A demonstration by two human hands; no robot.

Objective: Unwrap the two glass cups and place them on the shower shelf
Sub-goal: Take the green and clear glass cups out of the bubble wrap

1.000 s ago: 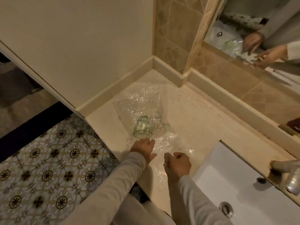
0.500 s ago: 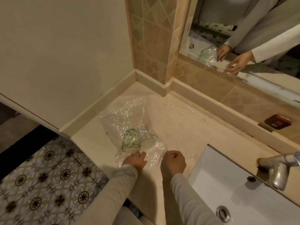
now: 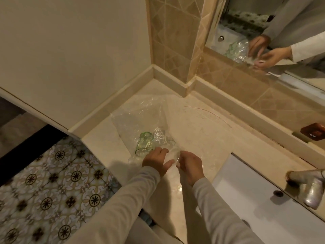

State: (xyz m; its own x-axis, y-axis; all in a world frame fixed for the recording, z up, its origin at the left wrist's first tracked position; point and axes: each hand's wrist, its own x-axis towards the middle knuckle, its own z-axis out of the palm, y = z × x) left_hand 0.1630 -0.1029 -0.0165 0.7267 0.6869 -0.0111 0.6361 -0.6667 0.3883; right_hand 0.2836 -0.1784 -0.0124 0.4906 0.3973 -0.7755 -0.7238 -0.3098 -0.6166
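Observation:
A green-tinted glass cup [image 3: 144,143] lies on its side on a sheet of clear bubble wrap [image 3: 139,117] spread over the beige counter [image 3: 202,131]. A second, clearer glass cup [image 3: 165,140] lies right of it, partly under wrap. My left hand [image 3: 156,162] rests flat on the wrap's near edge, just below the green cup, fingers apart. My right hand [image 3: 190,166] pinches the clear wrap beside the second cup. No shower shelf is visible.
A white sink [image 3: 255,199] with a chrome tap [image 3: 311,189] is set into the counter at the right. A mirror [image 3: 281,41] above the tiled backsplash reflects my hands. A brown "HOT" tag [image 3: 314,132] sits on the ledge. Patterned floor tiles [image 3: 52,191] lie at left.
My right hand has gone from a closed fist on the counter to pinching the wrap near the second cup. My left hand has stayed at the wrap's edge. The camera has shifted.

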